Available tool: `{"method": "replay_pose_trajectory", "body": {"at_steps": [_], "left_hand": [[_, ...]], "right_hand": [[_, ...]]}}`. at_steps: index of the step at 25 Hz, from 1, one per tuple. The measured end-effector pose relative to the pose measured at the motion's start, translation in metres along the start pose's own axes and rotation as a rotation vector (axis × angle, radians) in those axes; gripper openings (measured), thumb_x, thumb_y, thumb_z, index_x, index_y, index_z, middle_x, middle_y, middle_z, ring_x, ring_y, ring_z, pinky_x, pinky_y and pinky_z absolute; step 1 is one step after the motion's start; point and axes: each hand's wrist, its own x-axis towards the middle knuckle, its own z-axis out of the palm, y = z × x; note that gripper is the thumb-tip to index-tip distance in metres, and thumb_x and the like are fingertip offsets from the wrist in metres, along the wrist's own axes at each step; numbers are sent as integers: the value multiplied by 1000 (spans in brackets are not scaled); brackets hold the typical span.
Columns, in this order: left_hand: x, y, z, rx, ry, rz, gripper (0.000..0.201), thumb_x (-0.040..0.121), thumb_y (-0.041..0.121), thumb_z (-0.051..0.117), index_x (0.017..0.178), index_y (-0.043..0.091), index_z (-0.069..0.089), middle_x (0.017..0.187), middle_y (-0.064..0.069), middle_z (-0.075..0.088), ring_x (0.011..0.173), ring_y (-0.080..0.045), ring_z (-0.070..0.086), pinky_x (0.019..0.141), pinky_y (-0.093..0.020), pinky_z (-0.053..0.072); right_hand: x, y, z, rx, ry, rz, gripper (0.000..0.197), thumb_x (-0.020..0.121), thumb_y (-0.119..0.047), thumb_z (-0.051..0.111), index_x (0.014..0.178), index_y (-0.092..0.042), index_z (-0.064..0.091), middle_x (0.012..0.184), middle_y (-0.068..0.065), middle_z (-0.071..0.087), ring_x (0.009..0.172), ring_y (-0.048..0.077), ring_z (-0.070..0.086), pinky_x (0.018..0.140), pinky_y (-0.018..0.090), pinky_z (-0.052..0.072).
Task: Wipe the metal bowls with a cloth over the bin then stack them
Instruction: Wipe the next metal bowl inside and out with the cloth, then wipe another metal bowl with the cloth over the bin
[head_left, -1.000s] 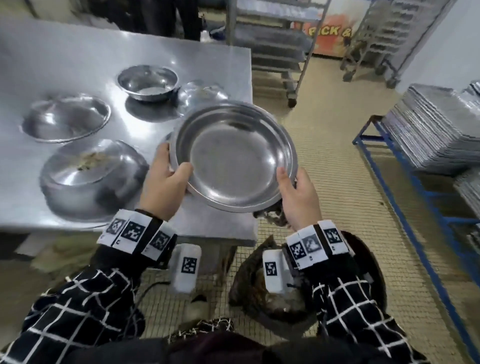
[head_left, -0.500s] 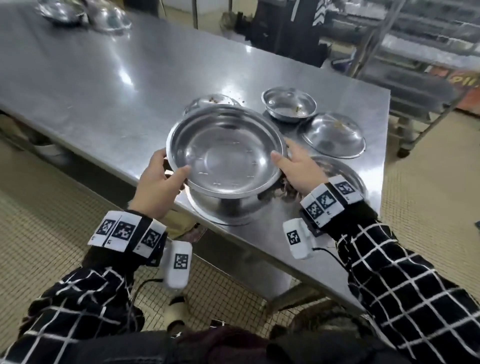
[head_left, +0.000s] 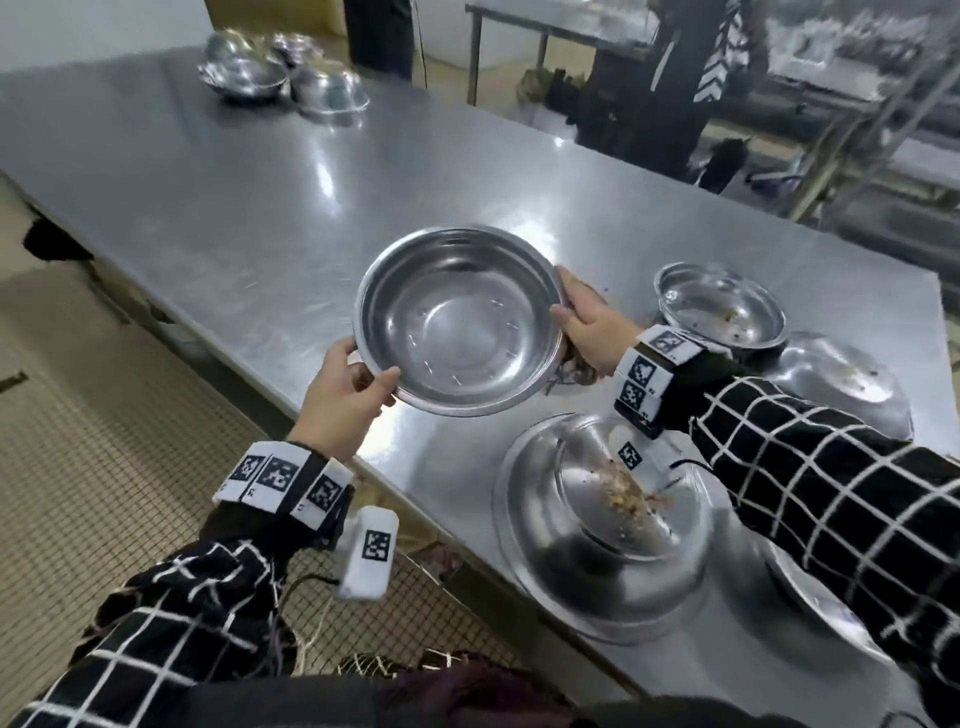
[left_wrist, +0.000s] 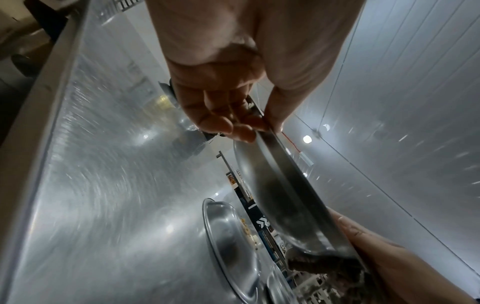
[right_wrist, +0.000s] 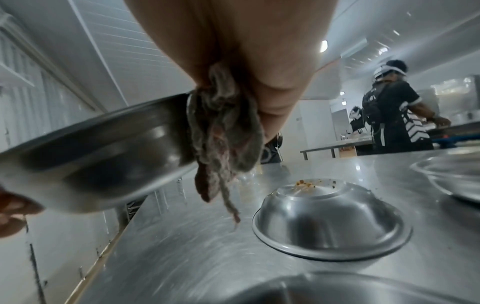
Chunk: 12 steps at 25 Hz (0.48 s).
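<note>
Both hands hold a clean, shallow metal bowl upright above the steel table. My left hand grips its near-left rim, thumb inside. My right hand grips the right rim with a dirty grey cloth bunched against the bowl's underside; the cloth hangs below the bowl. Dirty bowls sit to the right: one overturned with food scraps, one upright, another overturned. The bin is out of view.
A group of bowls stands at the table's far left corner. A person in dark clothes works at another table behind. The table's near edge runs diagonally by my left wrist, with tiled floor below.
I turned left from the bin area to the table, carrying the bowl with both hands. The bowl now hangs over the table, left of the dirty bowls.
</note>
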Motion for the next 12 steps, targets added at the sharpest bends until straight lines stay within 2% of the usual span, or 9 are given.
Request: {"method": "replay_pose_trajectory", "body": {"at_steps": [2, 3, 5, 8, 10, 12], "left_hand": [[13, -8, 0, -18, 33, -45, 46, 91, 17, 63, 129, 23, 38, 79, -2, 65, 74, -16, 61, 71, -31, 46], [19, -13, 1, -16, 45, -79, 48, 90, 18, 64, 130, 23, 37, 81, -2, 65, 75, -16, 61, 72, -32, 46], [27, -22, 7, -1, 58, -147, 54, 88, 20, 66, 132, 23, 35, 86, -4, 67, 76, -16, 62, 76, -35, 47], [31, -38, 15, 5, 61, -249, 62, 86, 20, 68, 136, 20, 31, 88, -6, 69, 75, -18, 65, 74, -37, 51], [30, -47, 19, 5, 46, -330, 62, 85, 19, 69, 133, 21, 30, 91, -10, 70, 77, -26, 68, 76, -47, 55], [27, -53, 23, 16, 25, -393, 57, 87, 20, 68, 127, 28, 28, 93, -11, 71, 78, -35, 69, 74, -51, 57]], "right_hand": [[25, -1, 5, -16, -92, -71, 60, 98, -39, 41, 149, -35, 11, 142, 5, 46, 117, 21, 54, 96, 30, 40], [35, -3, 6, -32, -149, -100, 61, 98, -34, 43, 150, -30, 11, 139, 6, 49, 115, 21, 56, 95, 28, 41], [51, -7, 5, -114, -223, -125, 65, 98, -31, 46, 151, -27, 8, 137, 5, 51, 116, 23, 56, 95, 26, 39], [66, -9, 2, -218, -363, -178, 68, 96, -28, 52, 150, -21, 12, 139, 4, 48, 123, 24, 49, 98, 26, 33], [77, -9, 5, -257, -466, -224, 68, 93, -29, 56, 148, -19, 18, 139, 9, 47, 124, 27, 49, 100, 29, 34], [87, -6, 12, -343, -531, -216, 72, 94, -34, 54, 150, -19, 11, 135, 8, 51, 119, 24, 52, 98, 27, 36]]}}
